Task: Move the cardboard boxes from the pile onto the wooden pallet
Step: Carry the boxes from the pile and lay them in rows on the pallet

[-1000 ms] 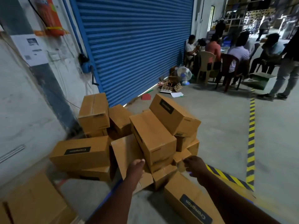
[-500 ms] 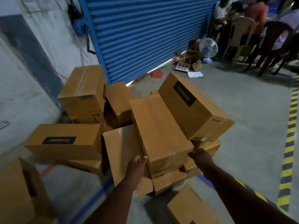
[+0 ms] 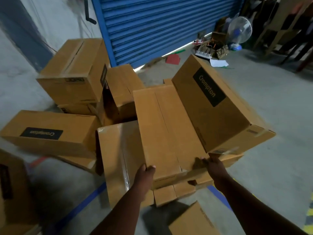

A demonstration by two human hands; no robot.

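Observation:
A pile of brown cardboard boxes covers the floor in front of me. A long plain box lies in the middle of the pile, tilted toward me. My left hand grips its near left corner, thumb on top. My right hand holds its near right corner, fingers on the edge. A box with a black Crompton label leans on its right side. A taped box stands slanted against its left side. No wooden pallet is in view.
More boxes: a labelled one at left, a tall stack behind it, one near my feet, one at the far left edge. A blue roller shutter stands behind. A fan and clutter sit at back right. Blue floor tape runs below.
I have leaned closer to the pile and looked further down. Both hands went from reaching to gripping the near corners of the long middle box.

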